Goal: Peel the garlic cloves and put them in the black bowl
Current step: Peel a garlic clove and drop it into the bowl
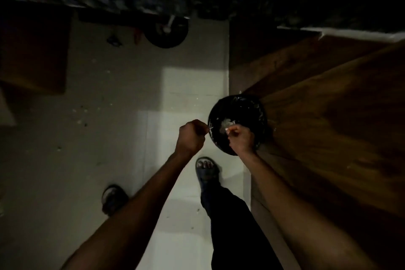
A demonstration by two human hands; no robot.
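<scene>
From up here I look down on a pale tiled floor (122, 129) with a wooden counter (324, 116) running along my right, and the black bowl (237, 114) sits at the counter's near edge, its rim overhanging the floor a little. Both arms reach forward toward it. My right hand (241, 138) is over the bowl's near side, fingers curled and pinching something small and pale at the tips, most likely a garlic clove (229, 129), though the light is too dim to be sure. My left hand (190, 136) is balled up just left of the bowl's rim, out over the floor; a pale sliver shows at its knuckles, perhaps a strip of skin, but I cannot tell what it grips, if anything. Pale scraps (225, 124) lie in the bowl; cloves or skins, I cannot say. What matters next: the clove lies between the two hands, nearer the right and already above the bowl, so the drop is straight down from the right hand, and the left must come in rightward if more peeling is needed.
</scene>
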